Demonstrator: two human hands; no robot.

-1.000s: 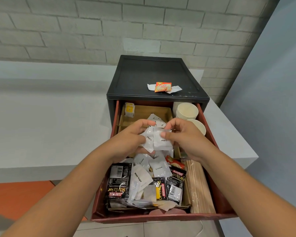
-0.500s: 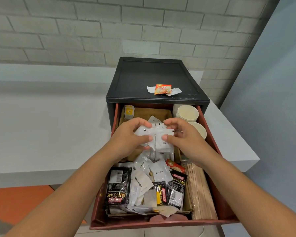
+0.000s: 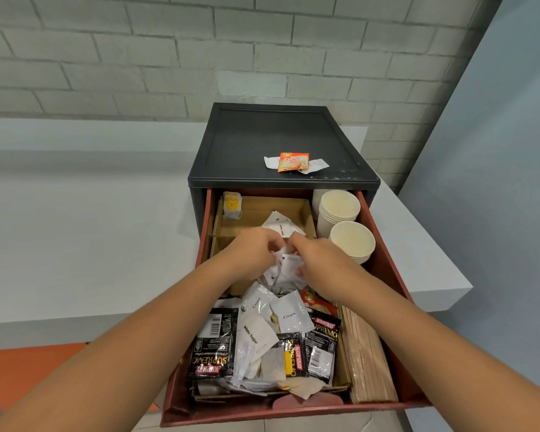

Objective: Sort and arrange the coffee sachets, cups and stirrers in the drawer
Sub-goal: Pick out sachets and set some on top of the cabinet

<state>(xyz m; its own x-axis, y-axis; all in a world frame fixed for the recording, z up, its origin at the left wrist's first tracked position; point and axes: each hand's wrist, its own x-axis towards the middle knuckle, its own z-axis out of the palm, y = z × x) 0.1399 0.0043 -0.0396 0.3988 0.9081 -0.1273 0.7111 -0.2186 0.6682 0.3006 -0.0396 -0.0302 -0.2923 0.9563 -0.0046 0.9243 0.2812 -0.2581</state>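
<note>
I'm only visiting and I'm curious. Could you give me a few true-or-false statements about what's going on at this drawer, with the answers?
1. The left hand and the right hand both grip white sachets above the drawer. True.
2. The paper cups stand in the drawer's back left corner. False: the paper cups stand at the back right.
3. An orange sachet lies on top of the black cabinet. True.
4. The wooden stirrers lie along the drawer's left side. False: the wooden stirrers lie along its right side.
</note>
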